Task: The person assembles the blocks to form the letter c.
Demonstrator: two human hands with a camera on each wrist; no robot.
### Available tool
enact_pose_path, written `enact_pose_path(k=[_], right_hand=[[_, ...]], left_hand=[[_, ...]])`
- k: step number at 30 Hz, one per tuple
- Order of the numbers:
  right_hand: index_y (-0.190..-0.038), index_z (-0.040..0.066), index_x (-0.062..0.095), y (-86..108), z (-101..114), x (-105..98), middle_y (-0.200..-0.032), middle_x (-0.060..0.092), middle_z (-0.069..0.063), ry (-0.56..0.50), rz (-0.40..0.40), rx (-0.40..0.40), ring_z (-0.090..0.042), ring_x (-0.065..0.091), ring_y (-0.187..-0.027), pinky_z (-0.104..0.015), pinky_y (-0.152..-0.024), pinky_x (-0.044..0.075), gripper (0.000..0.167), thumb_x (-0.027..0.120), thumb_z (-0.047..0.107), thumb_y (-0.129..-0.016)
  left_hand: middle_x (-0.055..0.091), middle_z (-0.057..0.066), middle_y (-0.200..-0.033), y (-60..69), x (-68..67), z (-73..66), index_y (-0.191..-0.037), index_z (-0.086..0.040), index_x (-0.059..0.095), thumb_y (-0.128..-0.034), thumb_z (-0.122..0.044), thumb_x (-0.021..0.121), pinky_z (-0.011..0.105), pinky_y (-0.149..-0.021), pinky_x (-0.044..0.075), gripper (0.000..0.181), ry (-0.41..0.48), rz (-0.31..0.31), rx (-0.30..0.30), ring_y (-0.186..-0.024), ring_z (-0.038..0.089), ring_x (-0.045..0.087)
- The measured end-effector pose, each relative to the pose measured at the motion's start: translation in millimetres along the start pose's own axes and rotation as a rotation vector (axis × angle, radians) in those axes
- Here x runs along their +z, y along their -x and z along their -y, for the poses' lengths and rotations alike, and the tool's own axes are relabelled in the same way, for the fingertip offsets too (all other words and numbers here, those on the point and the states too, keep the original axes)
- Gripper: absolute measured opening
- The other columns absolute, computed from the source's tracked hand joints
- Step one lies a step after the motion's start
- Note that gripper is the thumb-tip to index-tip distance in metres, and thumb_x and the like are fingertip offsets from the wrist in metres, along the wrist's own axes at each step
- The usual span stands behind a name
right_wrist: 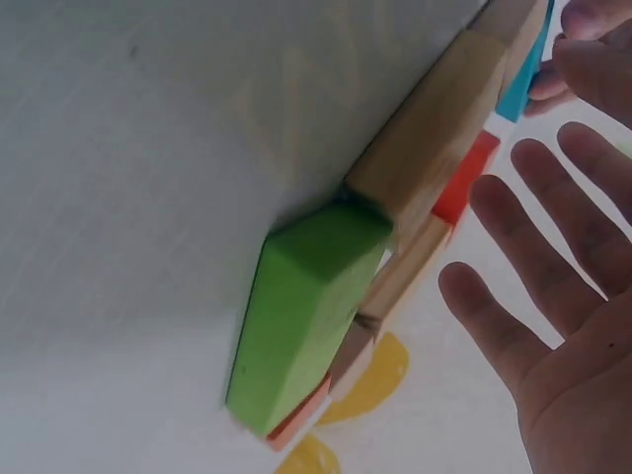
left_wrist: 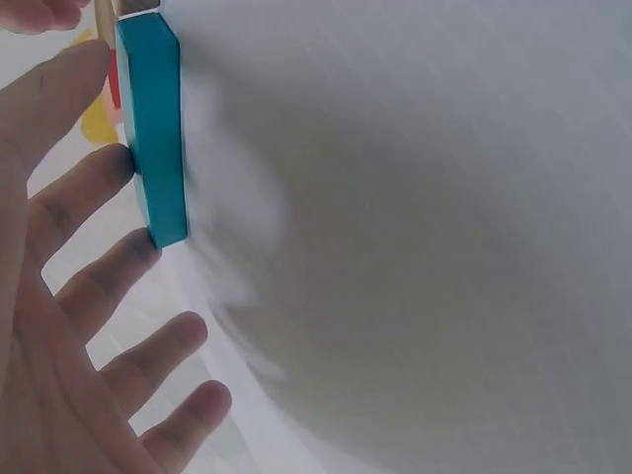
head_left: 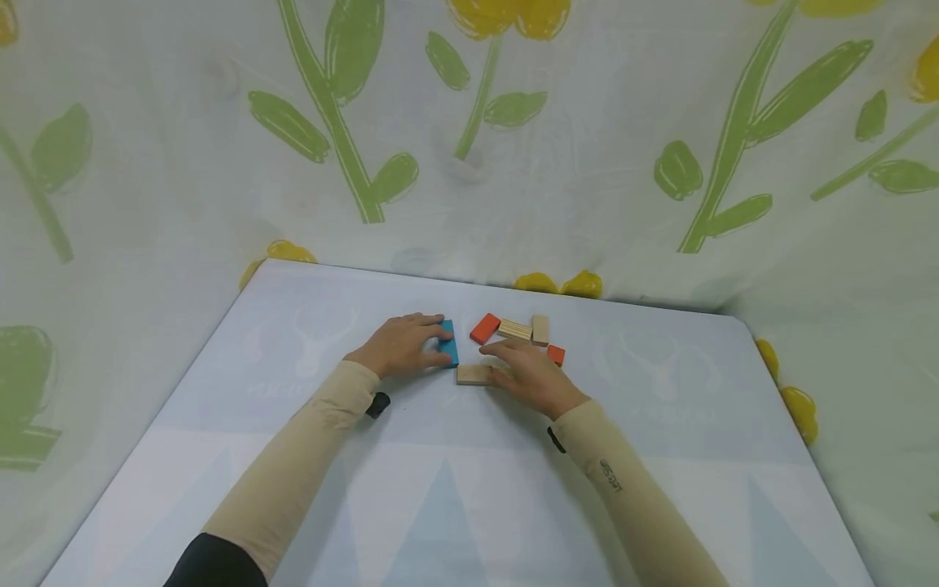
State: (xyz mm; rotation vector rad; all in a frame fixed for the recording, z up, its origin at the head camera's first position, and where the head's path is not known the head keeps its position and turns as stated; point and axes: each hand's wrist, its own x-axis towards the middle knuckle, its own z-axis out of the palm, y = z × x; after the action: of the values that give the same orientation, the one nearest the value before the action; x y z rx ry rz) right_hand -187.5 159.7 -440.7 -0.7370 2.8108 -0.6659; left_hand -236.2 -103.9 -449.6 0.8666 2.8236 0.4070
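The left hand (head_left: 403,346) rests its loosely straight fingers against the blue block (head_left: 449,346), which lies on the bench (head_left: 440,440) just beside the left end of a plain wooden block (head_left: 473,375); the right hand (head_left: 531,377), fingers splayed and unclenched, is above the blocks, near the green block (right_wrist: 301,306); the right sleeve (head_left: 645,505) bears dark lettering (head_left: 610,476), apparently starting "Lee", the rest unclear.

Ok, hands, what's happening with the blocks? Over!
Left hand touching blue block. Right hand near green block, holding nothing. Wooden block close to blue block's near end.
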Motion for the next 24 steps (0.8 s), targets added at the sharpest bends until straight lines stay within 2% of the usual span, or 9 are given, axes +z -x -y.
enact_pose_path(k=[5,11,21,24], right_hand=[[-0.139,0.017,0.063,-11.3,4.3,7.4,-0.132,0.065,0.0,0.061,0.073,-0.026,-0.02,0.058,-0.123,-0.037,-0.106,0.048,0.045,0.072,0.029,-0.096],[-0.135,0.016,0.067,-17.2,9.0,12.7,-0.126,0.069,0.003,0.113,0.088,-0.05,-0.016,0.061,-0.117,-0.033,-0.104,0.049,0.042,0.074,0.026,-0.095],[-0.131,0.016,0.07,-21.4,14.1,13.2,-0.124,0.07,0.002,0.178,0.095,-0.09,-0.013,0.063,-0.114,-0.028,-0.102,0.05,0.04,0.076,0.025,-0.093],[-0.13,0.016,0.07,-22.0,13.9,12.2,-0.125,0.07,0.002,0.185,0.086,-0.108,-0.014,0.063,-0.115,-0.029,-0.102,0.05,0.039,0.077,0.025,-0.093]], left_hand=[[0.044,0.009,-0.157,8.4,-0.9,-0.2,-0.137,-0.019,0.065,-0.0916,-0.052,0.071,0.052,-0.117,0.034,0.056,0.034,-0.015,-0.015,-0.144,0.032,0.041],[0.041,0.008,-0.159,14.6,1.3,1.7,-0.138,-0.02,0.064,-0.0876,-0.05,0.077,0.053,-0.118,0.03,0.06,0.067,0.001,-0.045,-0.146,0.031,0.037],[0.048,0.014,-0.153,32.9,-6.5,11.5,-0.132,-0.014,0.068,-0.0836,-0.041,0.083,0.052,-0.117,0.033,0.057,0.065,0.006,0.027,-0.143,0.034,0.041],[0.046,0.014,-0.154,40.0,-7.8,12.7,-0.133,-0.015,0.068,-0.0839,-0.04,0.083,0.053,-0.117,0.033,0.058,0.078,0.018,0.025,-0.144,0.035,0.04]])
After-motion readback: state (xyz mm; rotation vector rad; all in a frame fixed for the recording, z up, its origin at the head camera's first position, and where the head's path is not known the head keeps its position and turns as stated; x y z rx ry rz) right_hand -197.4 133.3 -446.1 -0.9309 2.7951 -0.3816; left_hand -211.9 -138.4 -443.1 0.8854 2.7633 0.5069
